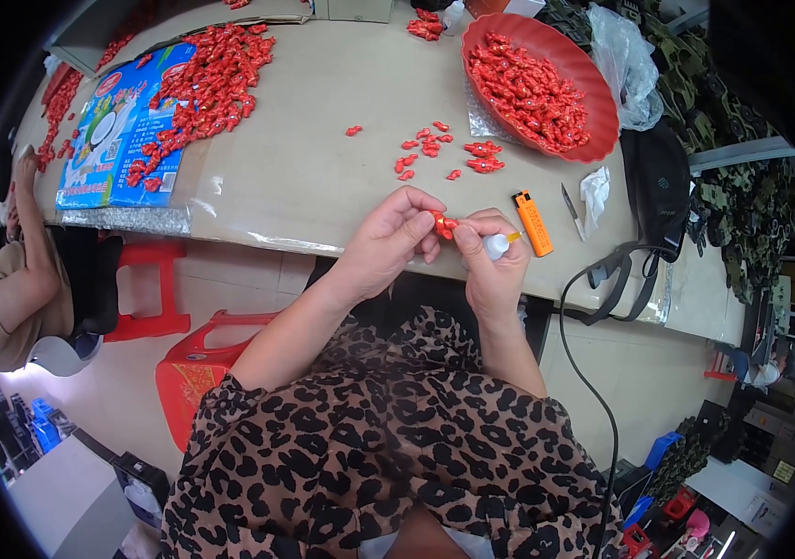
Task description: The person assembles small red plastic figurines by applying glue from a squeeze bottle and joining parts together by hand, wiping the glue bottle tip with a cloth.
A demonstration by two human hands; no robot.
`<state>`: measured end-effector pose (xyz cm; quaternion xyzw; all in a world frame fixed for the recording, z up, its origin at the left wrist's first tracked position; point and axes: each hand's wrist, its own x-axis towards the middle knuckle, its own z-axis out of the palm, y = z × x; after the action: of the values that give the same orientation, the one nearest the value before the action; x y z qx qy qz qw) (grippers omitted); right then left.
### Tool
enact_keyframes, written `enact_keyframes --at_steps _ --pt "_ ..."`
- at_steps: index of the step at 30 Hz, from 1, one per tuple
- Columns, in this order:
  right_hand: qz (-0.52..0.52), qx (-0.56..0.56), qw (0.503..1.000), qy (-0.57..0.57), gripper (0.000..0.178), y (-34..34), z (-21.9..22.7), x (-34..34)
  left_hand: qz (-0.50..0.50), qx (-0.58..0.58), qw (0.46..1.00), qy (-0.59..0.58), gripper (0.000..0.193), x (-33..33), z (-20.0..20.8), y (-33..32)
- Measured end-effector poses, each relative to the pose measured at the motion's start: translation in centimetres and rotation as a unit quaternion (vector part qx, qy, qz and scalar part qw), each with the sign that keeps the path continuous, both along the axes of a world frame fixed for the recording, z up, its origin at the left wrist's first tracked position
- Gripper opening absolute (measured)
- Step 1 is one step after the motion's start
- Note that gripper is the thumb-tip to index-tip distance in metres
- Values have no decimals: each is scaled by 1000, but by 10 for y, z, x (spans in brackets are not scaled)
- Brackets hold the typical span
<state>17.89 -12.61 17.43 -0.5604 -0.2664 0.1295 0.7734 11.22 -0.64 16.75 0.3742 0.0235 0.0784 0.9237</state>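
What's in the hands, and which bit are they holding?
The left hand pinches a small red piece by its left end; the right hand grips a small white bottle by its body. I can't tell whether it holds the piece too.

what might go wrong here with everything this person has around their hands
The right hand holds a white bottle while its fingertips work close to the red piece in the left hand, so either item could slip.

A slim pointed tool lies uncovered beyond the orange lighter; reaching that way might nick a finger, if it is sharp.

Loose red pieces lie just ahead of the hands and could get knocked about.
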Motion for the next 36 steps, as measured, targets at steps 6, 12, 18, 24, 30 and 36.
enact_keyframes --at_steps 6,12,18,24,30,36 --pt "-13 5 999 32 3 1 3 -3 18 28 999 23 16 0 0 -1" --pt "23 -58 996 64 5 -1 12 2 37 16 999 30 15 0 0 -1" --pt "60 -75 983 157 6 -3 21 7 52 31 997 38 16 1 2 -2" --pt "72 -44 988 130 5 -5 14 7 53 28 997 39 19 2 2 -3" --pt "40 -24 993 107 4 -2 8 4 55 33 997 51 26 0 4 -3" --pt "31 -16 997 73 4 -1 7 2 65 54 994 63 24 -1 3 -4"
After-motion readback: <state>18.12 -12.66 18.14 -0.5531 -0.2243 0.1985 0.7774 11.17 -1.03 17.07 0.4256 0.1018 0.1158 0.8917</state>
